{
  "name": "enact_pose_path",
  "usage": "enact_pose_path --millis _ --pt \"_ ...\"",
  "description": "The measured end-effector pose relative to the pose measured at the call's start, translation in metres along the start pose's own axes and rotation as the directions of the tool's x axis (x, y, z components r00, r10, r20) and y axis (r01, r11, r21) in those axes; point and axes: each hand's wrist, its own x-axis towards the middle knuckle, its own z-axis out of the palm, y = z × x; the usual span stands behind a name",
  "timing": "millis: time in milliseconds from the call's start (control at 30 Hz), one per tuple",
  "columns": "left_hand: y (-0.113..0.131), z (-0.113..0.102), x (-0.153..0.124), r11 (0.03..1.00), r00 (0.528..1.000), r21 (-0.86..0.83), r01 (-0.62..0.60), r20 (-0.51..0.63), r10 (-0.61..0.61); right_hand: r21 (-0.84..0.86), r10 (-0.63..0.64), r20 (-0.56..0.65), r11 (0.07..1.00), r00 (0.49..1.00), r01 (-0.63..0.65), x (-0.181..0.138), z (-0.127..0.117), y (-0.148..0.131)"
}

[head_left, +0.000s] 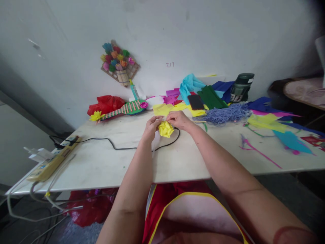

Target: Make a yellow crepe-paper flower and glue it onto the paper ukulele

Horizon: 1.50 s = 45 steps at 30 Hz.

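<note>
Yellow flower is low over the counter middle, above a black cable. My left hand pinches its left side and my right hand grips its top. Petals look folded and bunched already. I judge the shaping unfinished, with loose paper unused behind.

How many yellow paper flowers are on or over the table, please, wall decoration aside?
2. One yellow paper flower sits between the left hand and right hand; the other tips the striped stick by the red bag. More may hide under the paper scraps.
</note>
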Motion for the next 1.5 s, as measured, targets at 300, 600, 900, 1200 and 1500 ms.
enact_pose_path --millis 300,600,900,1200,1500 --pt "0.001 -0.005 0.001 1.0 1.0 0.028 0.011 0.01 -0.011 -0.044 -0.082 0.063 0.995 0.995 0.084 0.002 0.005 -0.006" --pt "0.005 -0.006 -0.002 0.997 1.0 0.076 0.012 0.014 -0.013 -0.163 -0.116 0.113 0.977 0.987 0.134 0.003 0.006 -0.005" --pt "0.002 -0.005 0.0 0.996 1.0 0.086 0.002 -0.014 0.0 -0.207 -0.09 0.124 0.972 0.988 0.114 0.003 0.007 -0.008" --pt "0.004 -0.005 -0.002 0.993 0.999 0.113 -0.028 -0.013 0.03 -0.288 0.155 0.123 0.951 0.98 -0.114 0.0 0.002 -0.015" --pt "0.003 -0.005 -0.002 0.983 0.997 0.173 -0.062 0.045 0.055 -0.141 0.234 0.197 0.968 0.952 -0.209 -0.002 -0.002 -0.013"
